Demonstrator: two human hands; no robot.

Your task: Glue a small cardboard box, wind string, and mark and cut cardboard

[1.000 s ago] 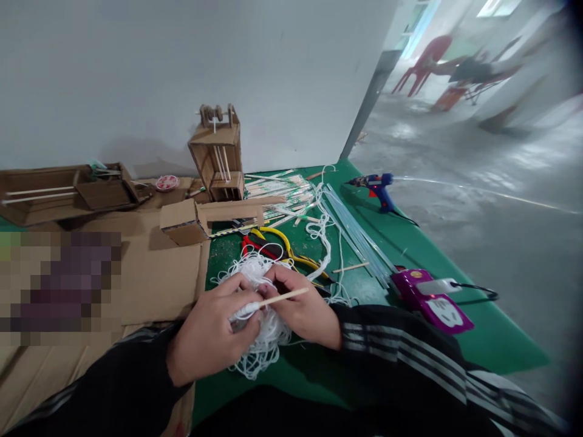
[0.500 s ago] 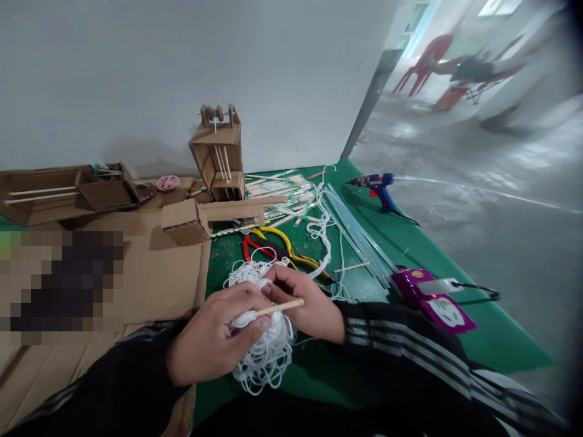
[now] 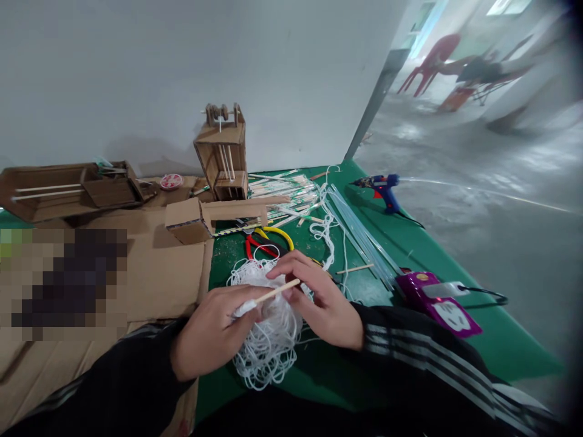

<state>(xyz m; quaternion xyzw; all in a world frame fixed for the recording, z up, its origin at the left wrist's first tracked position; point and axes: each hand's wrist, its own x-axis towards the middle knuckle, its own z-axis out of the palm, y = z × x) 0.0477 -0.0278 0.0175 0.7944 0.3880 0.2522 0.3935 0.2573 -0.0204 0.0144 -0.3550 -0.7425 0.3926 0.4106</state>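
Cardboard trough: lies at far left, two pale rods inside; place unchanged.
Cardboard sheet (image 3: pixel 166 267): lies flat beside the left hand; unchanged.
Left hand (image 3: pixel 212 331): grasps the stick at its wound end, between thumb and fingers; grip as half a second ago.
Cardboard frame (image 3: pixel 221 133): stands upright near the wall; unchanged.
String winding (image 3: pixel 245 308): white, wrapped around the stick's left end; shows more fully than before.
String pile (image 3: pixel 268 361): loose white loops beneath and between both hands.
Stick (image 3: pixel 277 291): held above the string pile, bare tip toward upper right; tilted more steeply than before.
Pliers (image 3: pixel 288 237): beyond the string pile; the right hand now covers more of the yellow handle.
Right hand (image 3: pixel 321 300): shifted rightward, fingers curved and more parted, near the stick's bare tip; whether they hold string cannot be told.
Glue gun (image 3: pixel 386 188): on the green table (image 3: pixel 514 343); unmoved.
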